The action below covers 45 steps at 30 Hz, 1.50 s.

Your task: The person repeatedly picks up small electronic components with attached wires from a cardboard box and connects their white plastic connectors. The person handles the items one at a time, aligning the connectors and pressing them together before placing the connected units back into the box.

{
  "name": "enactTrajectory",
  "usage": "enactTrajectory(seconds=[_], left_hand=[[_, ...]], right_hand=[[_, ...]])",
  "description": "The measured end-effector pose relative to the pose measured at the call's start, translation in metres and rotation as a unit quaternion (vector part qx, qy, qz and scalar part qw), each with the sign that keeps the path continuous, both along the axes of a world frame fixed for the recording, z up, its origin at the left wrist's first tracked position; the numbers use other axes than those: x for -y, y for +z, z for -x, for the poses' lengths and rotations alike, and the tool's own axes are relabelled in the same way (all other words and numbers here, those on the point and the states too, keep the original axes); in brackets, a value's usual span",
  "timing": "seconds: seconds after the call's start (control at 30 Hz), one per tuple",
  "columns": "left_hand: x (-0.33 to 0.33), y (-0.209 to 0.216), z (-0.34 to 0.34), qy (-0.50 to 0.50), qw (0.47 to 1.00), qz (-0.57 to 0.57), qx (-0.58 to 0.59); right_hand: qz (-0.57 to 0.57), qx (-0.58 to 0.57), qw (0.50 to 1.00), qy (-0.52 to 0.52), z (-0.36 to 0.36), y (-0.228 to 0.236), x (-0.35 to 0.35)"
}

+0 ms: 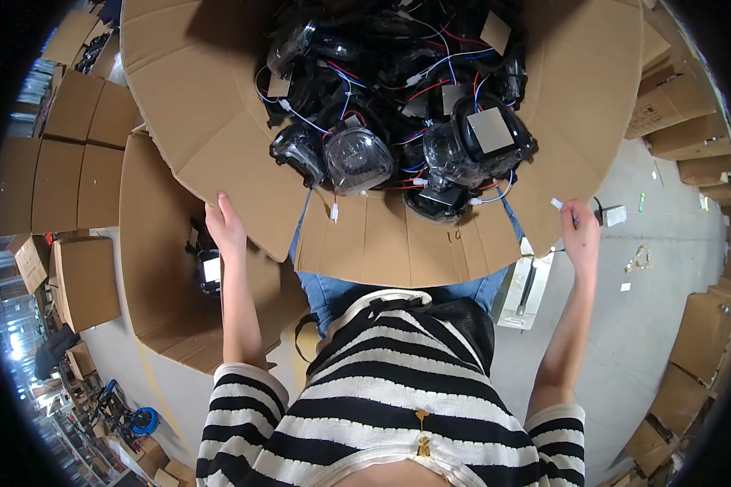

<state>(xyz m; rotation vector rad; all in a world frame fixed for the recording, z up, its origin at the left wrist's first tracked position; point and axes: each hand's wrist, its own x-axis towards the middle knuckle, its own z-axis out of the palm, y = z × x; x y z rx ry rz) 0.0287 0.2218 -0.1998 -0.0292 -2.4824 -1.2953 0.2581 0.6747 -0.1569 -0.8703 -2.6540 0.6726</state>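
A large open cardboard carton [406, 260] stands in front of me, heaped with black lamp units with clear domed lenses [359, 160]. Red, blue and white wires with white plugs hang among them. On the left, my left hand [227, 226] is closed on the edge of the carton's left flap [211, 138]. My right hand [580, 234] is closed at the edge of the right flap [585, 122]. A small white plug [556, 203] juts from its fingertips, with a bit of blue between the fingers. Whether these fingers also grip the flap is hidden.
A second open carton [158, 268] stands at left, with a dark item inside. Stacked cartons [61, 191] line the left side, and more boxes [686, 122] are at right. A white flat box [525, 292] lies by my right leg; small scraps [638, 258] lie on the grey floor.
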Motion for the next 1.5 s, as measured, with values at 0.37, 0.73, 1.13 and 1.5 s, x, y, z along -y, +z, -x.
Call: enactTrajectory(seconds=[0.37, 0.73, 1.13, 1.5], left_hand=[[-0.026, 0.064, -0.029, -0.060, 0.985, 0.161, 0.011], [-0.143, -0.065, 0.042, -0.246, 0.906, 0.344, -0.001], [-0.145, -0.054, -0.028, -0.270, 0.936, -0.102, 0.204], [-0.097, -0.039, -0.032, -0.449, 0.802, 0.368, 0.141]], right_hand=[[0.094, -0.009, 0.995, -0.023, -0.015, -0.006, -0.002], [0.146, -0.075, 0.985, 0.043, -0.055, 0.014, 0.100], [0.235, -0.029, 0.947, 0.218, -0.013, 0.012, 0.143], [0.233, -0.036, 0.946, 0.221, -0.005, 0.010, 0.142]])
